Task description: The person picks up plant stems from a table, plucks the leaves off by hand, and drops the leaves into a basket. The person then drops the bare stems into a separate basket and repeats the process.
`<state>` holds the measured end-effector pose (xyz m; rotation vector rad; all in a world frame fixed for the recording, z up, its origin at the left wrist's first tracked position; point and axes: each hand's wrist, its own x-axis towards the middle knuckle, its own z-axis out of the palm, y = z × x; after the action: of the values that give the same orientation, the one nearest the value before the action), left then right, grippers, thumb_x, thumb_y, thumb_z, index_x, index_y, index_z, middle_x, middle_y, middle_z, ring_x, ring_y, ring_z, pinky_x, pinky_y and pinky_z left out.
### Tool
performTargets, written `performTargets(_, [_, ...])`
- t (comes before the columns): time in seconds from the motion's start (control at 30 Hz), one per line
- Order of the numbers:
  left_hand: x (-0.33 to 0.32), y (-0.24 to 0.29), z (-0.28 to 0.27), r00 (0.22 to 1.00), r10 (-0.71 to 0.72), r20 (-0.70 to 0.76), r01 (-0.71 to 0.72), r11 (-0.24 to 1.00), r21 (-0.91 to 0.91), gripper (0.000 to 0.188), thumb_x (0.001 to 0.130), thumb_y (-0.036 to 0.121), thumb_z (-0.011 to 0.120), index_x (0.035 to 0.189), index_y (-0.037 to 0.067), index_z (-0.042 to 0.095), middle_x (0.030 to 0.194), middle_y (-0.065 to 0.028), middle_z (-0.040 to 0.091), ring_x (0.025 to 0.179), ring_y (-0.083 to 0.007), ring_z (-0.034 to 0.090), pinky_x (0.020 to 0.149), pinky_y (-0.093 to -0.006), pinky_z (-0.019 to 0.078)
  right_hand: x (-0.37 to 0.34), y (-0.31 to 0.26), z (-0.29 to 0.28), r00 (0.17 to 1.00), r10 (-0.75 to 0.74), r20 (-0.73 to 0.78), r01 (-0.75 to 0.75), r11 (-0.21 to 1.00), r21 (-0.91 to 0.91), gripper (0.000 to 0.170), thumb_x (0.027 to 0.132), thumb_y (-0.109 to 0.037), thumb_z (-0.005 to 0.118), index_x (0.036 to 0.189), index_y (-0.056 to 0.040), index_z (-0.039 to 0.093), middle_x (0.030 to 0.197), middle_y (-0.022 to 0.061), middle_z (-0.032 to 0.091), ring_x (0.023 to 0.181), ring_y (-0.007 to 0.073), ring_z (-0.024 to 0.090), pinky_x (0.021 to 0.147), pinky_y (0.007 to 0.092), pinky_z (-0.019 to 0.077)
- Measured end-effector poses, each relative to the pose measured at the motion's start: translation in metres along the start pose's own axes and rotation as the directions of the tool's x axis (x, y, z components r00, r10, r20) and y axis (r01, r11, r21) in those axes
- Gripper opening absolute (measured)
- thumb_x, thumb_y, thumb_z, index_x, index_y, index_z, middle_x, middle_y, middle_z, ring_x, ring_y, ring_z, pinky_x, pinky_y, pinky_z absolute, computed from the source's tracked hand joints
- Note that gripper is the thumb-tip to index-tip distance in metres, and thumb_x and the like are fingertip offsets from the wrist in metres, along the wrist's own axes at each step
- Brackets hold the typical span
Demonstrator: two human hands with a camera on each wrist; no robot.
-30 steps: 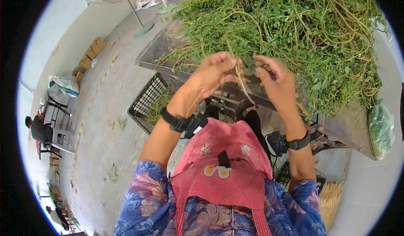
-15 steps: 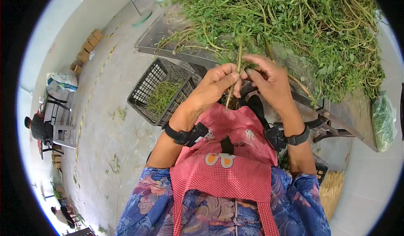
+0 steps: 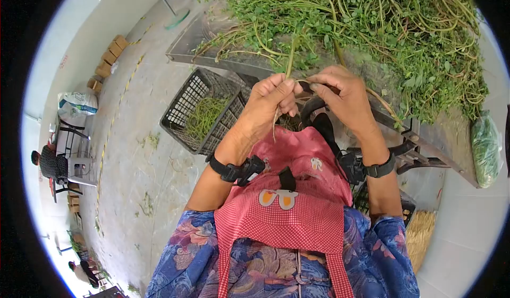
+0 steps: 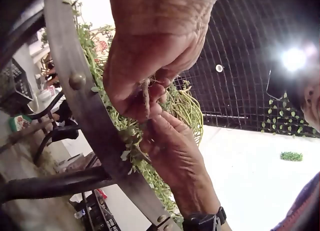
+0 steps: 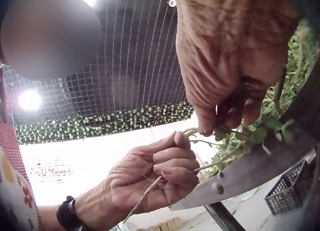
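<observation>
In the head view my left hand [image 3: 268, 101] grips a long green plant stem [image 3: 290, 59] that stands up past the fingers. Its pale root end [image 5: 145, 198] hangs below that hand in the right wrist view. My right hand [image 3: 345, 96] is close beside it, thumb and forefinger pinching a thin leafy side shoot [image 5: 235, 136] of the plant. A short bit of stem spans the small gap between both sets of fingertips. Just beyond the hands, a big heap of leafy green stems [image 3: 372, 27] covers much of the table [image 3: 212, 63].
A black plastic crate [image 3: 171, 109] with cut green stems [image 3: 206, 118] stands on the floor, left of the table. A plastic bag of greens [image 3: 486, 149] lies at the table's right end. Cardboard boxes [image 3: 109, 57] and a standing fan [image 3: 164, 0] are farther off.
The right hand has come in from apart to meet the plant in the left hand, and its fingertips have since drawn slightly away. The stem remains in the left hand.
</observation>
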<state>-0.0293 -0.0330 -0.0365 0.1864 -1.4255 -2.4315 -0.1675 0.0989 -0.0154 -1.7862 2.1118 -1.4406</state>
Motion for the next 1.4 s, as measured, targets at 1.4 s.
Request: performTargets(1.4, [-0.018,-0.012,0.013,0.984,-0.172,-0.051,0.14,0.914,-0.38,0.024,0.095,0.024,0.045,0.091,0.004,0.058,0.068,-0.0077,0.058,0.059,-0.0172,0.053,0.064,-0.0343,0.046,-0.058,-0.002,0.019,0.673,0.717,0.181,-0.377,0.122,0.918,0.013,0.091,-0.017,0.052,0.085,-0.0057,0.055,0.058,-0.0036,0.043,0.047,0.0051,0.04,0.04,0.0191,0.0259])
